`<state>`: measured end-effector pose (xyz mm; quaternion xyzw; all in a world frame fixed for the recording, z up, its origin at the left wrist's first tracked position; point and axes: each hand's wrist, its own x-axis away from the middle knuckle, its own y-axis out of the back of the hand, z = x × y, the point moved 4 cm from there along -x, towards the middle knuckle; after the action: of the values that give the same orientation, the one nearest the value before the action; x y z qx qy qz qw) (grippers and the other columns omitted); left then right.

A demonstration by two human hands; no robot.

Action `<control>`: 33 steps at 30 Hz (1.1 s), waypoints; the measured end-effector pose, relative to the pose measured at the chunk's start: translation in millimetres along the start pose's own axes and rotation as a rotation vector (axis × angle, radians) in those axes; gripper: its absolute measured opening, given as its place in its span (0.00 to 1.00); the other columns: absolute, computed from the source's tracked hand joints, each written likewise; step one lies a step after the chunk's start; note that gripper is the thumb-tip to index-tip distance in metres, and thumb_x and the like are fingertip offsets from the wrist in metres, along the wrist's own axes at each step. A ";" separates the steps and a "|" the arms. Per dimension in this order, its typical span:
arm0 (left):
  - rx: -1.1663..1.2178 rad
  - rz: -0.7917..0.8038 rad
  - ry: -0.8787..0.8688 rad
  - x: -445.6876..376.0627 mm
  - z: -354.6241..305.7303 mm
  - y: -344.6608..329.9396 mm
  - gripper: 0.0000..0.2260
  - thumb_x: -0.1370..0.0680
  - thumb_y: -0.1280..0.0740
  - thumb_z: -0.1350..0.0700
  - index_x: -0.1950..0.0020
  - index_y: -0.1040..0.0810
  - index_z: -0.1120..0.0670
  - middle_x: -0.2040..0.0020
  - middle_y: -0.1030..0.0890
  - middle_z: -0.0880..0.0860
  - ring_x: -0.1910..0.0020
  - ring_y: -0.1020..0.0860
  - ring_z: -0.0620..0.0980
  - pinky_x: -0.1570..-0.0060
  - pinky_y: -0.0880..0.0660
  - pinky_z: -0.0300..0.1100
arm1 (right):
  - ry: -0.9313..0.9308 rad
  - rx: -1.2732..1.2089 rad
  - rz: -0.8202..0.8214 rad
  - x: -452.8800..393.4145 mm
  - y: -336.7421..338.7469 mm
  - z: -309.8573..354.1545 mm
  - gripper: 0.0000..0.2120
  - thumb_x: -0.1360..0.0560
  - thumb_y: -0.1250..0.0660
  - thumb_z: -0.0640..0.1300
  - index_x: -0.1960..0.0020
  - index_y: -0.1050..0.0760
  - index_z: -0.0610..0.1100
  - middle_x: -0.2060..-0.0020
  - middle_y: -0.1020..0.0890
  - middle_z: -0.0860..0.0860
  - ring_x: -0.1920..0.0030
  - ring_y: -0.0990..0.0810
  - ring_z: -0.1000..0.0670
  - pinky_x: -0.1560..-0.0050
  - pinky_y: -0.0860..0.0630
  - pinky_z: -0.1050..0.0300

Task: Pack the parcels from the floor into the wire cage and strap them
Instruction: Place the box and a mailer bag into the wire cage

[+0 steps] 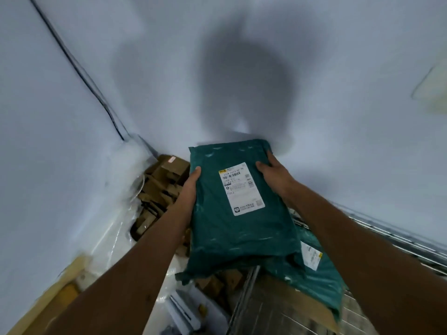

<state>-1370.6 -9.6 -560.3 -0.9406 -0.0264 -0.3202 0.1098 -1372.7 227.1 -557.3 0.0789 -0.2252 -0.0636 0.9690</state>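
A green plastic mailer parcel with a white shipping label is held up in front of me, label upward. My left hand grips its left edge and my right hand grips its upper right edge. Below it, a second green parcel with a white label lies on a flat brown cardboard sheet inside the wire cage, whose metal rails run along the right. Several brown cardboard parcels lie in a heap on the floor to the left.
A white wall fills the upper view, with a black cable running down to the corner. Clear plastic film lies beside the cardboard heap. A white box sits on the floor near the bottom. A tan board lies at the lower left.
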 end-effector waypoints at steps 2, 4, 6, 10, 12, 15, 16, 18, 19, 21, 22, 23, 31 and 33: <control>-0.030 -0.003 0.007 15.4 1.2 -31.9 0.22 0.19 0.34 0.38 0.38 0.17 0.54 0.48 0.12 0.58 0.54 0.12 0.59 0.58 0.16 0.49 | 0.040 0.012 -0.016 13.1 34.5 4.5 0.30 0.17 0.40 0.54 0.20 0.48 0.65 0.35 0.20 0.51 0.47 0.17 0.50 0.48 0.19 0.54; -0.039 -0.012 0.002 30.1 7.0 -55.0 0.22 0.19 0.34 0.39 0.36 0.18 0.55 0.46 0.13 0.59 0.52 0.13 0.59 0.54 0.17 0.50 | 0.051 -0.008 -0.020 27.6 63.1 2.7 0.28 0.17 0.40 0.52 0.21 0.44 0.66 0.34 0.22 0.54 0.47 0.18 0.54 0.55 0.21 0.62; -0.032 -0.021 0.006 47.9 20.7 -73.5 0.19 0.18 0.36 0.40 0.41 0.17 0.53 0.49 0.12 0.58 0.57 0.13 0.56 0.62 0.17 0.45 | 0.055 -0.002 -0.009 43.9 85.5 -4.2 0.27 0.17 0.38 0.51 0.21 0.41 0.65 0.33 0.24 0.56 0.47 0.19 0.57 0.58 0.22 0.66; 0.019 -0.009 0.063 79.8 69.3 -103.9 0.21 0.18 0.37 0.38 0.40 0.16 0.53 0.44 0.13 0.59 0.51 0.13 0.58 0.57 0.17 0.47 | 0.008 0.068 -0.019 73.4 119.3 -33.4 0.30 0.17 0.37 0.51 0.19 0.45 0.63 0.37 0.24 0.56 0.50 0.17 0.56 0.58 0.23 0.64; 0.058 0.037 0.100 91.9 99.4 -121.6 0.27 0.19 0.38 0.35 0.31 0.19 0.53 0.38 0.15 0.60 0.40 0.16 0.63 0.41 0.19 0.58 | -0.025 0.090 -0.054 90.1 142.3 -55.0 0.30 0.17 0.37 0.51 0.19 0.44 0.63 0.39 0.24 0.56 0.54 0.18 0.59 0.64 0.25 0.67; 0.073 0.085 0.146 110.8 146.9 -148.0 0.30 0.21 0.38 0.31 0.25 0.25 0.47 0.33 0.18 0.58 0.35 0.19 0.63 0.32 0.25 0.63 | -0.077 0.119 -0.105 118.1 178.5 -92.2 0.30 0.18 0.34 0.50 0.21 0.41 0.65 0.42 0.21 0.58 0.61 0.17 0.62 0.70 0.25 0.70; 0.080 0.080 0.154 118.1 164.0 -155.3 0.30 0.21 0.38 0.31 0.24 0.26 0.46 0.32 0.19 0.57 0.35 0.19 0.63 0.32 0.25 0.63 | -0.091 0.124 -0.117 126.0 190.0 -105.6 0.30 0.19 0.33 0.50 0.21 0.40 0.65 0.43 0.21 0.58 0.62 0.16 0.62 0.70 0.24 0.70; 0.090 0.057 0.175 131.5 202.2 -168.1 0.29 0.20 0.37 0.33 0.22 0.30 0.45 0.31 0.20 0.58 0.34 0.20 0.63 0.32 0.25 0.63 | -0.118 0.143 -0.130 141.3 210.8 -130.6 0.30 0.20 0.31 0.50 0.22 0.38 0.64 0.40 0.20 0.56 0.57 0.15 0.58 0.64 0.22 0.65; 0.100 0.048 0.204 138.1 222.5 -173.4 0.29 0.19 0.38 0.33 0.21 0.32 0.45 0.30 0.21 0.58 0.34 0.21 0.63 0.32 0.26 0.63 | -0.130 0.157 -0.134 148.4 219.7 -142.2 0.30 0.20 0.30 0.50 0.22 0.37 0.64 0.39 0.20 0.56 0.54 0.16 0.57 0.61 0.23 0.63; 0.130 0.027 0.295 152.8 266.2 -180.5 0.30 0.19 0.38 0.34 0.20 0.33 0.46 0.28 0.22 0.59 0.33 0.22 0.64 0.31 0.26 0.64 | -0.158 0.200 -0.115 161.6 232.3 -169.1 0.32 0.22 0.28 0.51 0.23 0.36 0.64 0.41 0.19 0.57 0.56 0.15 0.56 0.62 0.22 0.63; 0.162 0.017 0.341 160.5 287.6 -181.3 0.30 0.19 0.38 0.34 0.21 0.31 0.47 0.29 0.22 0.60 0.33 0.21 0.65 0.31 0.26 0.64 | -0.174 0.226 -0.092 167.9 234.8 -184.1 0.32 0.23 0.27 0.51 0.23 0.36 0.64 0.43 0.18 0.56 0.58 0.14 0.55 0.63 0.21 0.63; 0.200 0.009 0.395 168.4 308.0 -180.6 0.29 0.19 0.38 0.34 0.23 0.27 0.48 0.32 0.20 0.60 0.34 0.21 0.65 0.31 0.26 0.64 | -0.188 0.255 -0.067 174.5 235.9 -199.7 0.33 0.23 0.27 0.51 0.23 0.37 0.64 0.44 0.17 0.55 0.60 0.13 0.54 0.64 0.19 0.62; 0.166 -0.062 0.686 184.5 450.8 -127.7 0.38 0.25 0.38 0.29 0.27 0.24 0.55 0.36 0.16 0.57 0.38 0.17 0.59 0.37 0.20 0.59 | -0.294 0.328 0.109 208.0 198.5 -336.6 0.43 0.28 0.21 0.46 0.21 0.39 0.61 0.39 0.18 0.52 0.47 0.16 0.55 0.46 0.17 0.55; 0.192 -0.124 0.691 178.8 472.8 -111.7 0.39 0.24 0.40 0.28 0.26 0.26 0.55 0.34 0.17 0.56 0.35 0.18 0.59 0.35 0.21 0.58 | -0.307 0.270 0.122 209.8 182.8 -364.2 0.43 0.29 0.20 0.46 0.22 0.37 0.63 0.37 0.18 0.55 0.42 0.17 0.56 0.37 0.20 0.50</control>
<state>-960.0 201.2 -794.9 -0.7588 -0.0744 -0.6214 0.1803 -1007.2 418.1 -757.4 0.1834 -0.3808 0.0148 0.9062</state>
